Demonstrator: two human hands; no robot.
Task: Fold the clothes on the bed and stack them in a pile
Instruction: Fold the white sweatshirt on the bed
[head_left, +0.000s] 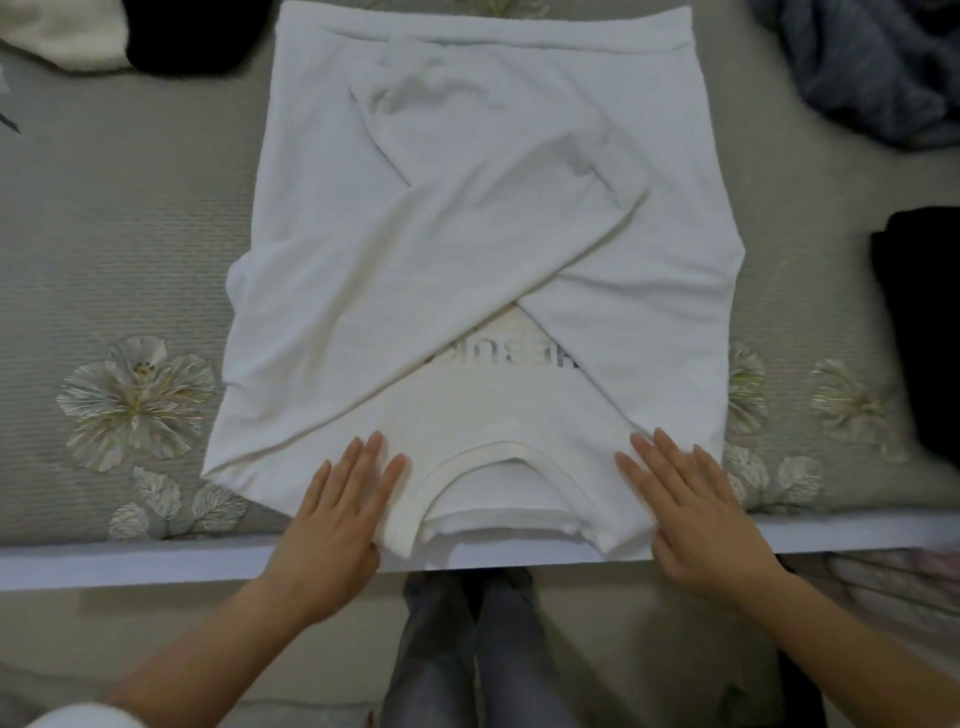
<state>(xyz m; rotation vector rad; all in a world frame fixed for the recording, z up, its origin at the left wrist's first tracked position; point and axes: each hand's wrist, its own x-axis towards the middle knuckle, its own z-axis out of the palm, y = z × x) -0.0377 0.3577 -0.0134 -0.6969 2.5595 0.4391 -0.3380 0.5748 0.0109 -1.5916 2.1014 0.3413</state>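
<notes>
A white long-sleeved top (467, 223) lies flat on the bed with its collar (498, 493) at the near edge. Both sleeves are folded across the chest so that they cross, and a grey print shows between them. My left hand (332, 519) rests flat on the shoulder left of the collar, fingers apart. My right hand (691, 514) lies flat on the shoulder to the collar's right, fingers spread. Neither hand grips the cloth.
The grey bedspread (130, 249) has embroidered flowers. A white garment (67, 31) and a black one (192, 41) lie at the far left. A blue-grey heap (878, 73) sits far right, a black folded item (924, 322) at the right edge. The bed's white edge (130, 564) runs across.
</notes>
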